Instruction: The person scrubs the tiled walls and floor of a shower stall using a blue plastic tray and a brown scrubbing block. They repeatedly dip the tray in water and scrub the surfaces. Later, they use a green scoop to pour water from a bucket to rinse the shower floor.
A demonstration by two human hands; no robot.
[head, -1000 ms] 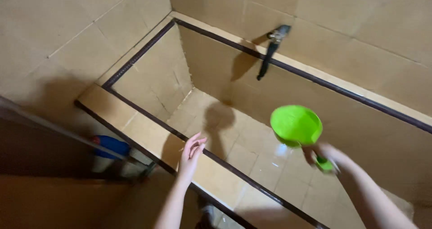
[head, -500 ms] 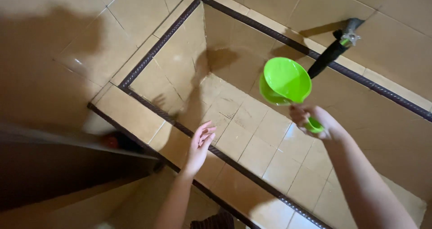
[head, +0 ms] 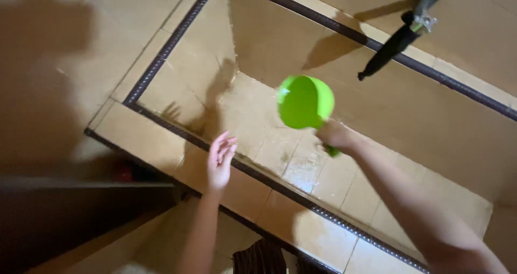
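My right hand (head: 336, 135) grips the handle of a bright green plastic water dipper (head: 304, 101) and holds it above the inside of a beige tiled water basin (head: 161, 128). The dipper is tilted with its mouth turned toward the left. My left hand (head: 219, 160) hovers over the basin's near rim with fingers spread and nothing in it. The basin floor (head: 301, 166) looks wet and shiny.
A tap with a black hose end (head: 396, 39) juts from the tiled wall at the upper right, above the basin. A dark trim line (head: 301, 201) runs along the rim. A dark ledge (head: 64, 193) and a small red thing (head: 125, 172) lie at lower left.
The view has swung so the basin sits more central and the tap moved to the upper right. My right hand has carried the dipper lower and leftward into the basin. My left hand stays open over the rim.
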